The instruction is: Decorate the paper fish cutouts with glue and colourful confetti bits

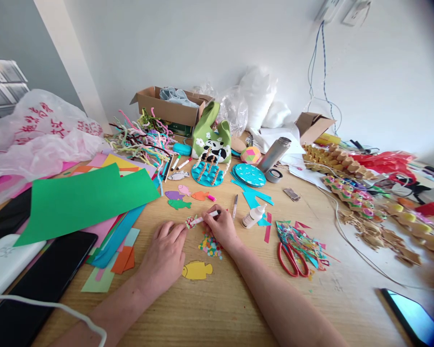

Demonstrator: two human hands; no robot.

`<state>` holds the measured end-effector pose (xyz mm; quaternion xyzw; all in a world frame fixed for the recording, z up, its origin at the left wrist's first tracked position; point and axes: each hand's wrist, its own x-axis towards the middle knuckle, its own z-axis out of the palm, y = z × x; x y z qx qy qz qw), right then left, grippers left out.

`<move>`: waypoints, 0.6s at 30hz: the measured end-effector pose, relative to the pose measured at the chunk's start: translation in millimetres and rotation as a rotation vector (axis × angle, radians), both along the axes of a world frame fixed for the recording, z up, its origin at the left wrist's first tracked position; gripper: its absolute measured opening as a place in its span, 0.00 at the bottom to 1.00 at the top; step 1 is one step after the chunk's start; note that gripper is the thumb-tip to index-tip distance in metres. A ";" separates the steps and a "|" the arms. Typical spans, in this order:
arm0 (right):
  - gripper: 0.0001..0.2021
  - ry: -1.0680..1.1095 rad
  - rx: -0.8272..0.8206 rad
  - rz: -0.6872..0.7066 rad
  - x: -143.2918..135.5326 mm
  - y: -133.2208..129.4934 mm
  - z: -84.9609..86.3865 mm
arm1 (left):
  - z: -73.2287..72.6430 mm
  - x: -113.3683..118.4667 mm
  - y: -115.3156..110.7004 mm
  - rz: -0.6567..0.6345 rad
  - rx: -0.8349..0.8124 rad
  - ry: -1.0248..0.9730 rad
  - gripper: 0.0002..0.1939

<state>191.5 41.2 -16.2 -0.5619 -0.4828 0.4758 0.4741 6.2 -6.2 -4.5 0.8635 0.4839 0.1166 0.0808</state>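
Observation:
My right hand (220, 226) grips a white marker (206, 217), its tip over a small red-and-white patterned cutout (190, 222). Flat on the table, my left hand (169, 246) touches that cutout's left side with its fingertips. Colored paper dots (211, 245) lie between the hands, and a yellow paper fish (197, 270) is just below. Beyond the hands lie purple (174, 195), green (179, 204), orange (200, 195) and pink (183, 190) paper fish, with a pink marker cap (211, 197). A white glue bottle (253, 216) leans right of my right hand, near a pen (235, 206).
Red-handled scissors (292, 260) lie under paper scraps at the right. Green paper sheets (90, 200) and a black device (39, 289) cover the left. A steel bottle (275, 154) and a green panda bag (211, 137) stand behind. A phone (412, 318) is at the lower right.

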 end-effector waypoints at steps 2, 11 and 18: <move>0.13 0.001 -0.004 -0.004 -0.3 0.0 1.2 | 0.1 0.1 0.1 0.001 0.005 0.003 0.27; 0.13 -0.002 -0.011 -0.019 -1.0 0.2 2.2 | -0.9 0.3 -0.2 -0.002 0.023 0.025 0.28; 0.11 0.012 -0.009 -0.007 -0.9 0.2 1.5 | -1.8 1.0 -0.2 0.002 0.027 0.012 0.28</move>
